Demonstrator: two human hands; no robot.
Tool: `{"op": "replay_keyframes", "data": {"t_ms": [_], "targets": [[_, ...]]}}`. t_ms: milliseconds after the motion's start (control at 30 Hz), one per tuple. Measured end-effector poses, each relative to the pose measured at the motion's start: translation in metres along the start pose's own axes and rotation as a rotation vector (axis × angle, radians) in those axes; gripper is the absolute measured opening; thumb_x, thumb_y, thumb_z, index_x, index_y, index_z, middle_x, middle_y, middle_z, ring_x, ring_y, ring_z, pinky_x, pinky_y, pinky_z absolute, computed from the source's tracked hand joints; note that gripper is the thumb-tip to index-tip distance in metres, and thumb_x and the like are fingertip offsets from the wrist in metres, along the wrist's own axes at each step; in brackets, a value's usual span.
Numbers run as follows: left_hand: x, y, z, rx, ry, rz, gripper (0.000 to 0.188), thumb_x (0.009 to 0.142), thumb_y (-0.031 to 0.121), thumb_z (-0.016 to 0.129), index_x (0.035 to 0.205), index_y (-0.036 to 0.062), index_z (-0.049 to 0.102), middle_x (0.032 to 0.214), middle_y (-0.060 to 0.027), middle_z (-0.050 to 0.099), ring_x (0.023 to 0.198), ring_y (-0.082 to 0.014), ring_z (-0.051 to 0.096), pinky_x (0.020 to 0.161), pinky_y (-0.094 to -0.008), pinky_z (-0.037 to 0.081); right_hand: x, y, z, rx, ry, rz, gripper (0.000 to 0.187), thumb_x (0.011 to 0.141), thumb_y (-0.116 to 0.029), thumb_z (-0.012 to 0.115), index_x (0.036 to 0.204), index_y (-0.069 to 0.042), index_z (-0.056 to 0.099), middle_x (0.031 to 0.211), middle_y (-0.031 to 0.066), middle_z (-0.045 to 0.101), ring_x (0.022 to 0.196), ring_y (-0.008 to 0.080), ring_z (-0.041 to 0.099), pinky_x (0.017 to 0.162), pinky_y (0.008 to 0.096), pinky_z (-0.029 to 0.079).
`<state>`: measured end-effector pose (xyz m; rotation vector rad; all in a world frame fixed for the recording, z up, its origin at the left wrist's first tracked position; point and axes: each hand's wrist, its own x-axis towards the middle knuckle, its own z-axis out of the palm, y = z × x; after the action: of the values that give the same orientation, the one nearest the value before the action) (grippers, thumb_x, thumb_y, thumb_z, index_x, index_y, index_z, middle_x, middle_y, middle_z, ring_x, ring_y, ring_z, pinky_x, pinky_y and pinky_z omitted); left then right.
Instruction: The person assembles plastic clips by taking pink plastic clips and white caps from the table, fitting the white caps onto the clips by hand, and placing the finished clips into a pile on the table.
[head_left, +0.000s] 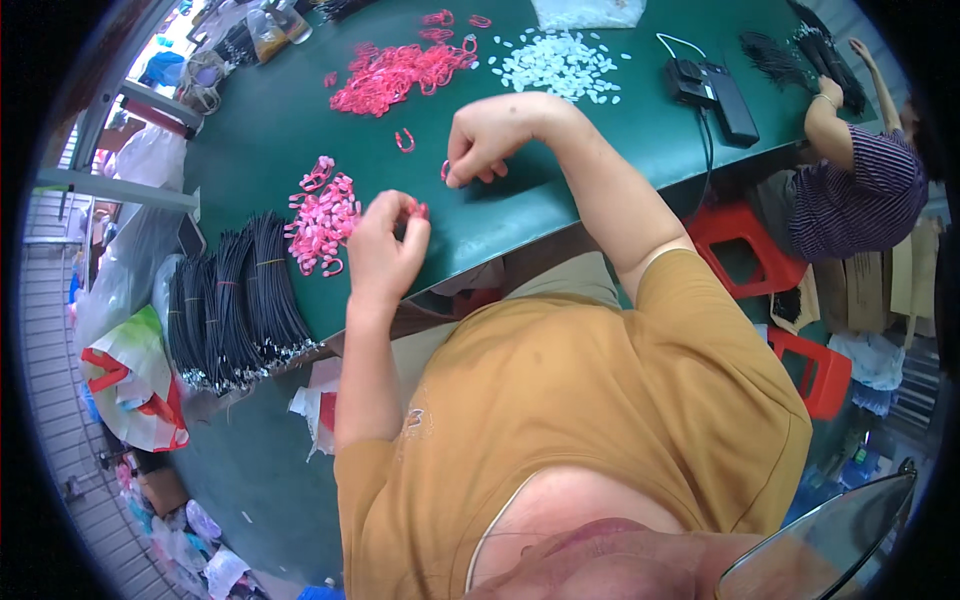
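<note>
My left hand (388, 248) is above the near part of the green table, thumb and fingers pinched on a small red piece (421, 210). Farther right, my right hand (497, 138) is closed, with part of a small red loop (445, 171) showing at its fingertips. One loose red U-shaped loop (404, 141) lies beyond my hands. Left of my left hand is a heap of pink and red loops with pale parts (325, 218). A larger pile of red loops (400, 78) lies at the back, beside scattered small white pieces (562, 66).
Bundles of black cords (237, 298) with metal ends lie at the table's left edge. A black device with a cable (712, 98) sits at the right. Another person (858, 190) handles black cords (828, 62) at the far right, near red stools (745, 250). A clear bag (588, 12) lies at the back.
</note>
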<state>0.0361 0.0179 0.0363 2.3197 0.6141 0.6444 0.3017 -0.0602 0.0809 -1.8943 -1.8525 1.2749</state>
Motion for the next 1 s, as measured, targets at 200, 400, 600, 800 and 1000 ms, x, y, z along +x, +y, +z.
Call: {"op": "replay_keyframes", "data": {"t_ms": [200,400,600,800,1000], "targets": [[-0.015,0.003,-0.003,0.037,0.071,-0.028,0.009,0.089,0.012,0.073,0.093,0.0053,0.068,0.084,-0.0106,0.072,0.077,-0.0258,0.075,0.070,-0.0388,0.058,0.013,0.015,-0.009,0.011,0.301,-0.087,0.040,0.102,-0.040,0.076,0.127,-0.009,0.079,0.101,0.0042,0.080,0.074,0.0146,0.071,0.069,0.0334,0.059],[-0.020,-0.008,-0.007,0.080,0.139,0.043,0.009,0.087,0.012,0.076,0.089,0.0063,0.069,0.082,-0.0105,0.073,0.073,-0.0276,0.074,0.067,-0.0407,0.058,-0.064,-0.064,0.004,0.259,0.212,-1.076,0.017,0.102,-0.020,0.079,0.099,-0.003,0.078,0.090,0.0068,0.074,0.083,0.0226,0.071,0.074,0.0381,0.056],[-0.012,-0.003,0.014,0.061,0.078,0.128,0.013,0.086,0.012,0.076,0.089,0.0078,0.064,0.084,-0.0121,0.072,0.079,-0.0359,0.071,0.073,-0.0471,0.053,-0.153,-0.185,0.020,0.262,0.285,-1.517,0.027,0.099,-0.038,0.082,0.091,-0.015,0.072,0.089,0.0001,0.069,0.068,0.0194,0.065,0.065,0.0351,0.041],[-0.009,-0.008,0.021,0.001,0.056,0.084,0.013,0.085,0.012,0.075,0.089,0.0084,0.063,0.083,-0.0084,0.071,0.077,-0.0323,0.070,0.073,-0.0469,0.049,-0.129,-0.193,0.038,0.475,0.213,-1.413,0.029,0.093,-0.038,0.081,0.086,-0.012,0.070,0.084,0.0017,0.068,0.066,0.0217,0.064,0.069,0.0370,0.041],[-0.009,-0.007,0.022,-0.059,0.087,0.145,0.015,0.085,0.012,0.076,0.088,0.0075,0.063,0.083,-0.0099,0.071,0.076,-0.0340,0.069,0.073,-0.0468,0.048,-0.149,-0.187,0.031,0.555,0.249,-1.407,0.033,0.100,-0.044,0.081,0.084,-0.016,0.070,0.091,0.0025,0.071,0.070,0.0196,0.067,0.083,0.0404,0.039]]}}
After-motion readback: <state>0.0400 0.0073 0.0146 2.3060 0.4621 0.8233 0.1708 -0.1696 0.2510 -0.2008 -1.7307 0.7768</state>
